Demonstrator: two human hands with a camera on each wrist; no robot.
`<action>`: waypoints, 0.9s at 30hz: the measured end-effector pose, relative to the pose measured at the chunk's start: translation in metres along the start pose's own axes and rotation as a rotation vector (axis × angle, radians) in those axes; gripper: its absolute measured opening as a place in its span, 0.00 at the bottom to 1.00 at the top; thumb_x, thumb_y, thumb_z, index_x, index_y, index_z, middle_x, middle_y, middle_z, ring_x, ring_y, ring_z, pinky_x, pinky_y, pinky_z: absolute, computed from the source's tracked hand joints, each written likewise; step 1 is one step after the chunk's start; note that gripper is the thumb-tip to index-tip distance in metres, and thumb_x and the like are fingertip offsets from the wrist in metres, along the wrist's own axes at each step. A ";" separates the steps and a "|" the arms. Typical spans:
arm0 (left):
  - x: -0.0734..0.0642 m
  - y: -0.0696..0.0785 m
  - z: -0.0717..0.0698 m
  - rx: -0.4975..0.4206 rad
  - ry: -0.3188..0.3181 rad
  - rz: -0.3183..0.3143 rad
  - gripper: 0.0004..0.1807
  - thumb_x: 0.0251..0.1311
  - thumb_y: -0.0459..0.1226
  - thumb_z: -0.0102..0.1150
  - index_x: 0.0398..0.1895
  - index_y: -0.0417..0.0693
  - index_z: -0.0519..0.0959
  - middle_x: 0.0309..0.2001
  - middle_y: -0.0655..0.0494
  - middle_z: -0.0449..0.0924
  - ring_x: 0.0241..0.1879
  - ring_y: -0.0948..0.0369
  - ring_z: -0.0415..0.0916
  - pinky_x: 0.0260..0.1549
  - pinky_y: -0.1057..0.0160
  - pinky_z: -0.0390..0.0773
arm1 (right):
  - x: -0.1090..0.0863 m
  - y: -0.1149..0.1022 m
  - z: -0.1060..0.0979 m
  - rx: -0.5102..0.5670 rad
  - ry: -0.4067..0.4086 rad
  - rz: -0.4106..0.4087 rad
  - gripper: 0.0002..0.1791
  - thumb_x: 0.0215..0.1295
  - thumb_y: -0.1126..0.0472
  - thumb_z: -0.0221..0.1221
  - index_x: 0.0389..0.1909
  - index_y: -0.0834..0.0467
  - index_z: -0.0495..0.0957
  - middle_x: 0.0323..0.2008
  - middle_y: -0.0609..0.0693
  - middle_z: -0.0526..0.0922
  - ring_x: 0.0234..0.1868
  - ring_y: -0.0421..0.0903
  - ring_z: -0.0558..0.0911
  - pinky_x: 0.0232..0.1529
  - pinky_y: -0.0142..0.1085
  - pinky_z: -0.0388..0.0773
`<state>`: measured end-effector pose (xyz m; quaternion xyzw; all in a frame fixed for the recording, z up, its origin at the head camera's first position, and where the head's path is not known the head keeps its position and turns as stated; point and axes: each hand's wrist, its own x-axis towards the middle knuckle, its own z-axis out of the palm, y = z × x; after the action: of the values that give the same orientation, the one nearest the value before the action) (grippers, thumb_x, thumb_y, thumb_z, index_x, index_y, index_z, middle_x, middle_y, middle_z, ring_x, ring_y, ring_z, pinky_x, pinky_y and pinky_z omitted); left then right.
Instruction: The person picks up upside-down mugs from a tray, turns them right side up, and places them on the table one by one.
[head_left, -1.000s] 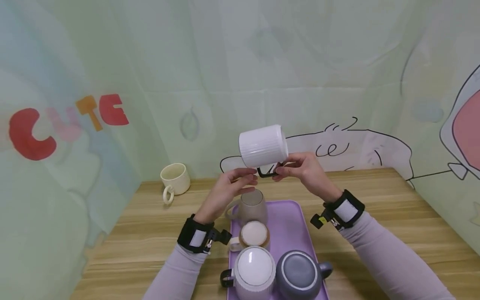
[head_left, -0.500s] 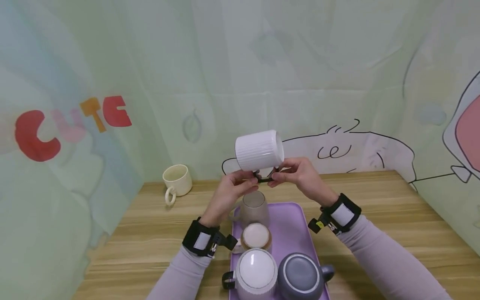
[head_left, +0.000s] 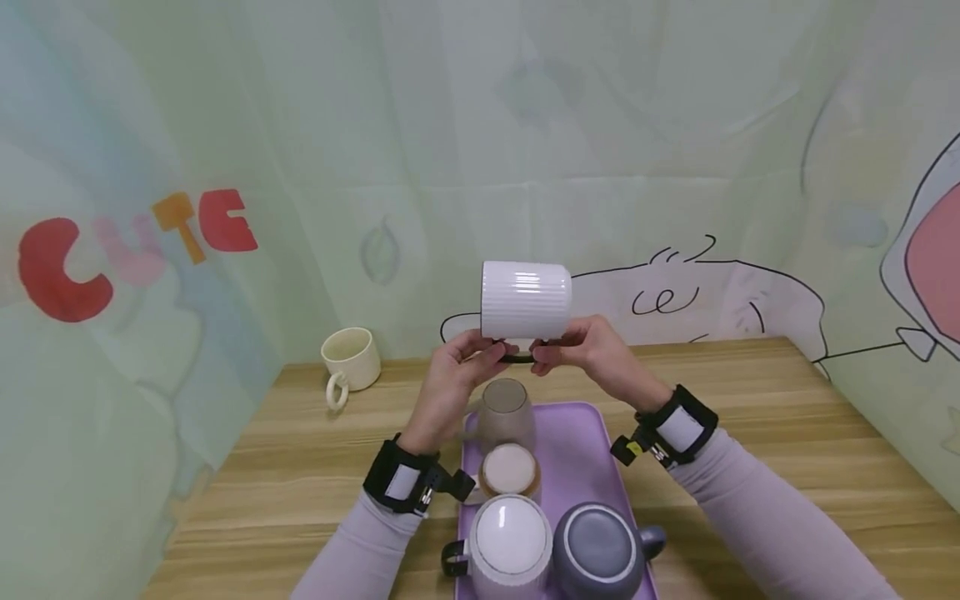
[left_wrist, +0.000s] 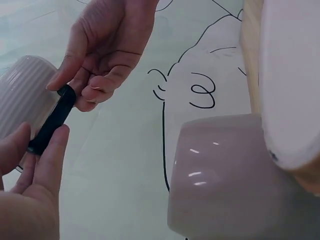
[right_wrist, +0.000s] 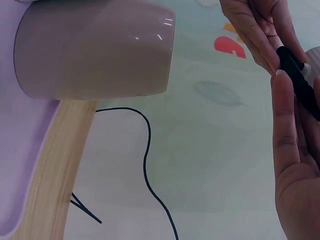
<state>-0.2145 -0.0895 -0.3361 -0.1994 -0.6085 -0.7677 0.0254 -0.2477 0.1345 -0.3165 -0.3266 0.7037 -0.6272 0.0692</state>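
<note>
A white ribbed mug [head_left: 525, 300] is held sideways in the air above the far end of the tray, its black handle [left_wrist: 52, 120] pointing down. My left hand [head_left: 447, 379] pinches the left end of that handle between thumb and fingers. At the handle's other end my right hand [head_left: 600, 354] grips with thumb and fingertips, close under the mug's wall. In the right wrist view the mug is mostly cut off by the frame's edge. Directly below the hands stands a grey-beige mug [head_left: 506, 417] on the purple tray [head_left: 573, 442].
Also on the tray, upside down, are a small white-and-brown mug [head_left: 510, 471], a white mug [head_left: 512, 542] with a black handle, and a dark grey mug [head_left: 600, 550]. A cream mug [head_left: 352, 360] stands on the wooden table [head_left: 300, 467] at the back left. A printed curtain [head_left: 450, 125] hangs behind.
The held mug has turned from tilted to nearly level, its mouth no longer showing. My left hand has come up onto the handle, while my right hand has shifted slightly left and down.
</note>
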 end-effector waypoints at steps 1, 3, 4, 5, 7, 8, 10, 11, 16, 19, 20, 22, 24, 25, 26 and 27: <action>0.000 0.000 0.000 -0.013 0.000 0.000 0.16 0.64 0.33 0.58 0.51 0.31 0.73 0.45 0.44 0.78 0.50 0.51 0.78 0.55 0.50 0.76 | 0.000 0.000 0.000 0.005 -0.003 -0.002 0.14 0.62 0.62 0.64 0.43 0.68 0.80 0.33 0.63 0.84 0.36 0.58 0.84 0.45 0.50 0.82; 0.000 0.001 0.001 -0.033 0.002 0.001 0.16 0.65 0.33 0.57 0.51 0.30 0.73 0.45 0.44 0.79 0.50 0.51 0.78 0.55 0.52 0.76 | -0.001 0.000 0.000 0.018 -0.008 -0.003 0.14 0.63 0.62 0.63 0.44 0.69 0.79 0.33 0.62 0.84 0.36 0.58 0.84 0.45 0.50 0.82; 0.000 0.000 0.002 -0.039 0.003 -0.001 0.16 0.65 0.33 0.57 0.51 0.30 0.73 0.45 0.44 0.79 0.50 0.51 0.78 0.55 0.52 0.76 | -0.001 0.001 0.000 0.023 -0.013 -0.002 0.15 0.63 0.62 0.62 0.44 0.70 0.79 0.33 0.62 0.85 0.36 0.58 0.84 0.45 0.50 0.82; 0.000 0.000 0.002 -0.050 0.005 -0.004 0.16 0.65 0.33 0.56 0.51 0.31 0.73 0.45 0.44 0.80 0.50 0.51 0.78 0.56 0.50 0.75 | -0.002 0.001 0.000 0.027 -0.018 0.001 0.14 0.64 0.62 0.62 0.44 0.69 0.80 0.33 0.62 0.85 0.36 0.58 0.84 0.45 0.50 0.82; 0.000 0.001 0.002 -0.057 0.003 -0.013 0.15 0.66 0.33 0.55 0.52 0.32 0.73 0.45 0.46 0.80 0.50 0.52 0.77 0.58 0.47 0.72 | -0.002 0.001 0.000 0.028 -0.027 0.010 0.14 0.64 0.61 0.62 0.44 0.68 0.80 0.33 0.61 0.85 0.37 0.58 0.84 0.45 0.51 0.82; 0.000 0.000 0.002 -0.058 0.004 -0.019 0.15 0.67 0.33 0.54 0.52 0.33 0.73 0.45 0.47 0.80 0.50 0.52 0.77 0.59 0.45 0.70 | -0.002 0.001 0.000 0.023 -0.029 0.016 0.14 0.64 0.61 0.62 0.44 0.67 0.81 0.33 0.61 0.85 0.37 0.58 0.84 0.45 0.50 0.82; 0.000 0.000 0.002 -0.064 0.003 -0.036 0.13 0.67 0.34 0.54 0.51 0.35 0.73 0.44 0.49 0.80 0.50 0.54 0.77 0.60 0.46 0.69 | -0.003 0.001 0.000 0.014 -0.031 0.033 0.13 0.64 0.60 0.62 0.44 0.66 0.81 0.33 0.61 0.85 0.37 0.58 0.84 0.45 0.51 0.82; 0.000 0.000 0.001 -0.068 0.002 -0.045 0.13 0.68 0.34 0.53 0.50 0.35 0.74 0.43 0.50 0.81 0.49 0.55 0.77 0.61 0.46 0.69 | -0.003 0.001 0.001 0.004 -0.029 0.041 0.13 0.63 0.60 0.62 0.44 0.65 0.81 0.33 0.61 0.85 0.37 0.58 0.84 0.45 0.51 0.82; -0.001 0.000 0.001 -0.090 -0.007 -0.071 0.08 0.68 0.36 0.53 0.44 0.40 0.75 0.40 0.54 0.81 0.47 0.58 0.78 0.59 0.55 0.73 | -0.004 0.000 0.002 -0.002 -0.037 0.079 0.17 0.62 0.60 0.64 0.47 0.66 0.78 0.35 0.63 0.84 0.37 0.59 0.83 0.44 0.51 0.82; -0.001 0.001 0.001 -0.102 -0.025 -0.067 0.08 0.68 0.37 0.53 0.42 0.40 0.74 0.39 0.55 0.81 0.47 0.58 0.78 0.57 0.59 0.75 | -0.004 0.000 0.002 0.021 -0.059 0.087 0.20 0.61 0.61 0.64 0.50 0.67 0.75 0.37 0.64 0.83 0.39 0.60 0.83 0.45 0.51 0.82; -0.001 0.001 0.001 -0.107 -0.029 -0.065 0.08 0.68 0.37 0.53 0.42 0.40 0.74 0.39 0.55 0.81 0.46 0.59 0.78 0.56 0.60 0.75 | -0.005 0.000 0.001 0.032 -0.066 0.089 0.20 0.62 0.61 0.64 0.51 0.67 0.74 0.38 0.65 0.82 0.39 0.61 0.83 0.45 0.51 0.82; -0.001 0.001 0.001 -0.118 -0.038 -0.061 0.09 0.68 0.38 0.53 0.44 0.40 0.74 0.39 0.55 0.81 0.46 0.59 0.78 0.56 0.61 0.75 | -0.005 0.000 0.000 0.045 -0.078 0.094 0.20 0.62 0.62 0.64 0.51 0.67 0.73 0.39 0.66 0.81 0.39 0.61 0.83 0.44 0.51 0.82; -0.001 0.001 0.001 -0.127 -0.044 -0.052 0.10 0.68 0.38 0.52 0.44 0.39 0.73 0.39 0.54 0.80 0.47 0.59 0.77 0.56 0.61 0.75 | -0.006 0.001 0.000 0.052 -0.082 0.104 0.20 0.61 0.63 0.64 0.51 0.66 0.72 0.39 0.66 0.80 0.39 0.62 0.83 0.44 0.51 0.83; -0.002 0.001 0.001 -0.136 -0.044 -0.049 0.10 0.69 0.37 0.52 0.45 0.38 0.74 0.40 0.54 0.80 0.47 0.58 0.77 0.56 0.62 0.75 | -0.006 0.001 -0.001 0.053 -0.084 0.109 0.20 0.60 0.64 0.64 0.51 0.66 0.71 0.39 0.67 0.80 0.39 0.62 0.83 0.43 0.52 0.83; -0.002 0.001 0.001 -0.143 -0.043 -0.046 0.10 0.69 0.37 0.52 0.45 0.38 0.74 0.40 0.53 0.81 0.47 0.58 0.78 0.56 0.62 0.76 | -0.006 0.001 -0.001 0.047 -0.088 0.114 0.20 0.60 0.65 0.64 0.51 0.66 0.71 0.40 0.67 0.79 0.39 0.62 0.83 0.43 0.52 0.83; -0.002 0.001 0.001 -0.151 -0.042 -0.042 0.10 0.69 0.37 0.51 0.45 0.38 0.74 0.40 0.53 0.81 0.47 0.58 0.78 0.55 0.62 0.76 | -0.006 0.001 -0.001 0.041 -0.093 0.120 0.21 0.60 0.65 0.64 0.51 0.66 0.70 0.40 0.67 0.78 0.39 0.62 0.83 0.43 0.52 0.83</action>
<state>-0.2121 -0.0893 -0.3359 -0.2042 -0.5534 -0.8073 -0.0185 -0.2444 0.1385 -0.3192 -0.3112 0.7049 -0.6204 0.1460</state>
